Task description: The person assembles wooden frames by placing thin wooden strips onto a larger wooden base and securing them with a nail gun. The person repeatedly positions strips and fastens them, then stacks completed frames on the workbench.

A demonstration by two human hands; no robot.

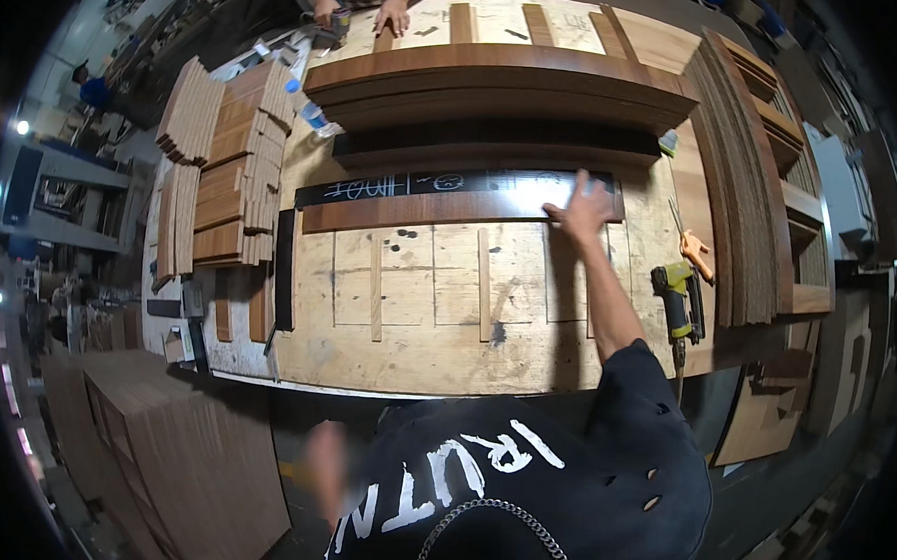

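My right hand [582, 212] lies on the right end of a long brown wood-grain board [421, 211], fingers spread. Its fingertips reach a black strip [372, 188] with white marks, which runs along the board's far side. My left hand [326, 463] hangs low beside my body, off the table's near edge. It is smeared by motion, so its fingers cannot be made out. Pale thin wooden strips [376, 287] stand out toward me from the board, over pencil lines on the plywood table top [405, 363]. A dark upright strip [286, 270] borders them on the left.
Stacked long boards [497, 87] lie beyond the board. Panel piles stand left [222, 205] and right [733, 192]. A green-black nail gun [676, 300] and orange-handled tool [697, 253] lie right; a plastic bottle [306, 107] lies far left. Another person's hand [392, 15] rests at the far edge.
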